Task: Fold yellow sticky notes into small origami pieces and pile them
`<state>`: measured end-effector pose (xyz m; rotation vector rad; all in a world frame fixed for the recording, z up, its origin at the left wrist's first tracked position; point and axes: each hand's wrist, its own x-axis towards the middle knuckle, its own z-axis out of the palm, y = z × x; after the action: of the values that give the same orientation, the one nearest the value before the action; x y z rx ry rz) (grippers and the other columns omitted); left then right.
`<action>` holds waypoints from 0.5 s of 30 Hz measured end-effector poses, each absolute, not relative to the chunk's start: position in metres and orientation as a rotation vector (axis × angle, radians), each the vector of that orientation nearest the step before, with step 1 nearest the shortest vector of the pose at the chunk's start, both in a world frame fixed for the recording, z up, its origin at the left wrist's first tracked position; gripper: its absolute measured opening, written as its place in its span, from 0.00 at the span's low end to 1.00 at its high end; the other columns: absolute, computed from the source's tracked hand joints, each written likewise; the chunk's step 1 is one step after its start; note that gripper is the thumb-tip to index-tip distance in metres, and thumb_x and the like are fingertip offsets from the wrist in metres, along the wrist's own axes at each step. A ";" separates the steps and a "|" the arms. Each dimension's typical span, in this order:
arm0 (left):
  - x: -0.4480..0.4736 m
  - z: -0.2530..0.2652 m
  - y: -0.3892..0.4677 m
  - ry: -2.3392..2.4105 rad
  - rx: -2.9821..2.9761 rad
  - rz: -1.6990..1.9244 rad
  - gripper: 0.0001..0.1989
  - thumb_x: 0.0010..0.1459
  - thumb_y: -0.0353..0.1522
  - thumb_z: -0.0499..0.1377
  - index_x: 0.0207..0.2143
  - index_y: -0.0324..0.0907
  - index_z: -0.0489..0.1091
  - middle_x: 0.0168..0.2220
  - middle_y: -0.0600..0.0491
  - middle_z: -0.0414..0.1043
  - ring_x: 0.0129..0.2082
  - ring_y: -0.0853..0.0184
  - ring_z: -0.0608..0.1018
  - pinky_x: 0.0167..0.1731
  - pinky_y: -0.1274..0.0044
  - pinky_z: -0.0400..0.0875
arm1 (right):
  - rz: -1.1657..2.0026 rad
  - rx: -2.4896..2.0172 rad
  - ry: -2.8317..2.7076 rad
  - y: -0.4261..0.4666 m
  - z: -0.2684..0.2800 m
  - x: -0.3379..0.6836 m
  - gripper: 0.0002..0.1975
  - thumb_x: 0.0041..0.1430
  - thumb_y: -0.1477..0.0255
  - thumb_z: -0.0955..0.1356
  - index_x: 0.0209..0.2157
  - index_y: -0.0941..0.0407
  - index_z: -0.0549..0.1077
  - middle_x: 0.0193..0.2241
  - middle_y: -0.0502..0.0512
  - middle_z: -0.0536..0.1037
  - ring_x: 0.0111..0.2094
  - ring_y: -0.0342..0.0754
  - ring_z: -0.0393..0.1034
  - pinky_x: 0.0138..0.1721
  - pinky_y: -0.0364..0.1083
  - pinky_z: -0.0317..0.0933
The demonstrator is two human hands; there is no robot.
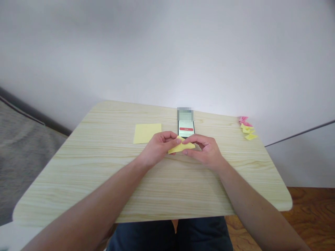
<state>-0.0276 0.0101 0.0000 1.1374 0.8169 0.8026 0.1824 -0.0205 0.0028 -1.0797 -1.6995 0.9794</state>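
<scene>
Between my two hands is a small piece of folded yellow paper (180, 147), lifted slightly over the table in front of the phone. My left hand (161, 146) pinches its left part with the thumb on top. The fingers of my right hand (205, 148) close on its right part, index finger above and thumb at the lower edge. A flat yellow paper sheet (146, 133) lies to the left, just behind my left hand. Right behind the folded paper rests a phone (186, 123) with a lit screen and a red button; my hands partly cover its near end.
The light wood-grain table (172, 188) has rounded corners and stands against a white wall (167, 55). Near its right edge sit folded pink paper pieces (244, 121) and folded yellow paper pieces (250, 132). Grey fabric (26, 150) is at the left.
</scene>
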 end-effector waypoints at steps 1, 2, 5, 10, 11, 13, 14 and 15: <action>-0.028 0.000 0.010 0.816 1.134 0.801 0.16 0.54 0.44 0.69 0.33 0.40 0.75 0.26 0.55 0.72 0.23 0.73 0.71 0.24 0.80 0.63 | 0.972 -1.088 -1.698 -0.020 0.003 0.182 0.15 0.52 0.65 0.79 0.42 0.51 0.82 0.39 0.53 0.83 0.40 0.50 0.76 0.45 0.50 0.68; -0.027 0.001 0.010 0.814 1.132 0.804 0.16 0.54 0.44 0.69 0.33 0.40 0.75 0.26 0.55 0.72 0.24 0.73 0.71 0.24 0.80 0.64 | 0.963 -1.093 -1.696 -0.021 0.003 0.182 0.14 0.52 0.65 0.79 0.41 0.51 0.82 0.39 0.53 0.83 0.40 0.50 0.76 0.45 0.50 0.68; -0.027 0.002 0.010 0.801 1.153 0.817 0.15 0.54 0.42 0.69 0.32 0.40 0.75 0.26 0.55 0.71 0.24 0.73 0.71 0.26 0.79 0.65 | 0.939 -1.099 -1.697 -0.021 0.004 0.181 0.11 0.55 0.64 0.78 0.39 0.50 0.82 0.38 0.52 0.83 0.40 0.49 0.76 0.45 0.50 0.68; -0.026 0.002 0.010 0.801 1.182 0.825 0.14 0.56 0.42 0.68 0.32 0.39 0.74 0.27 0.56 0.70 0.25 0.73 0.70 0.27 0.79 0.65 | 0.917 -1.078 -1.721 -0.022 0.007 0.180 0.08 0.57 0.65 0.76 0.38 0.51 0.81 0.37 0.53 0.83 0.39 0.50 0.77 0.45 0.50 0.69; -0.026 0.002 0.010 0.802 1.176 0.827 0.15 0.55 0.42 0.69 0.32 0.39 0.74 0.27 0.56 0.71 0.25 0.73 0.70 0.27 0.79 0.66 | 0.913 -1.080 -1.724 -0.022 0.007 0.180 0.08 0.57 0.65 0.76 0.38 0.51 0.81 0.37 0.53 0.83 0.39 0.50 0.77 0.45 0.51 0.69; -0.026 0.001 0.010 0.804 1.160 0.825 0.15 0.55 0.42 0.69 0.32 0.40 0.74 0.27 0.56 0.71 0.25 0.73 0.71 0.27 0.79 0.65 | 0.914 -1.086 -1.727 -0.021 0.006 0.181 0.09 0.56 0.65 0.77 0.38 0.51 0.81 0.37 0.53 0.82 0.39 0.50 0.77 0.45 0.51 0.69; -0.026 0.001 0.010 0.803 1.152 0.822 0.15 0.54 0.42 0.69 0.32 0.40 0.73 0.26 0.56 0.71 0.25 0.73 0.71 0.26 0.79 0.65 | 0.918 -1.084 -1.728 -0.021 0.006 0.181 0.09 0.56 0.65 0.77 0.38 0.50 0.81 0.37 0.53 0.82 0.39 0.50 0.77 0.44 0.51 0.69; -0.026 0.001 0.009 0.803 1.146 0.821 0.15 0.54 0.42 0.70 0.32 0.40 0.73 0.26 0.56 0.71 0.24 0.73 0.70 0.26 0.80 0.64 | 0.921 -1.080 -1.727 -0.021 0.005 0.181 0.09 0.56 0.65 0.77 0.39 0.50 0.81 0.37 0.53 0.82 0.39 0.50 0.76 0.44 0.50 0.68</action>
<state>-0.0261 0.0093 0.0011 1.1461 0.8033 0.8208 0.1812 -0.0213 0.0054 -1.0796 -1.7273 0.9214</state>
